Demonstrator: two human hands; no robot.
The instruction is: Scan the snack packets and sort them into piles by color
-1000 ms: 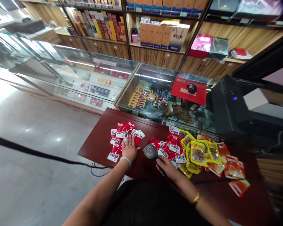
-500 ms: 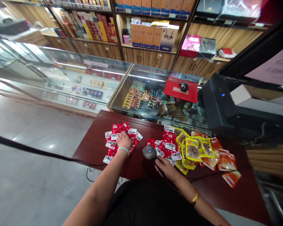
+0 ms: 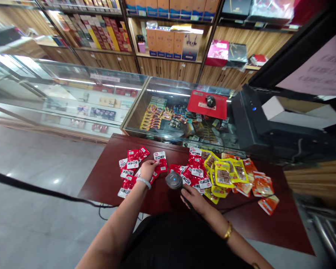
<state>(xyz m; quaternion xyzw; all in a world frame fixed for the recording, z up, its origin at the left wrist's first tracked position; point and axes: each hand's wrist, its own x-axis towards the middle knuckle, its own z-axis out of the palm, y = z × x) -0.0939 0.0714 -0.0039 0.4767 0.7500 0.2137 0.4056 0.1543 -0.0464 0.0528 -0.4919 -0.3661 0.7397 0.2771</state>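
My left hand [image 3: 148,170] is closed on the edge of a red-and-white snack packet [image 3: 161,163], pinched between thumb and fingers. Under and beside that hand lie several more packets of the same kind [image 3: 132,158]. My right hand [image 3: 193,198] is wrapped round the handle of a dark grey barcode scanner [image 3: 174,180], whose head shows a small blue light. Just past the scanner lies a second group of red-and-white packets [image 3: 196,170]. Yellow snack packets [image 3: 224,174] overlap that group on the right, with orange packets [image 3: 268,204] beyond them.
The packets lie on a dark red table [image 3: 100,168] against a glass display counter [image 3: 168,84]. On the counter are a red mat [image 3: 196,106] with a black mouse [image 3: 211,101]. A black machine [image 3: 248,123] carrying a white open box [image 3: 302,114] stands right. A black cable [image 3: 58,194] crosses at left.
My left hand has gone from lying spread over the left packets to pinching one red-and-white packet, now turned apart from the others. My right hand keeps holding the scanner. The view has shifted slightly.
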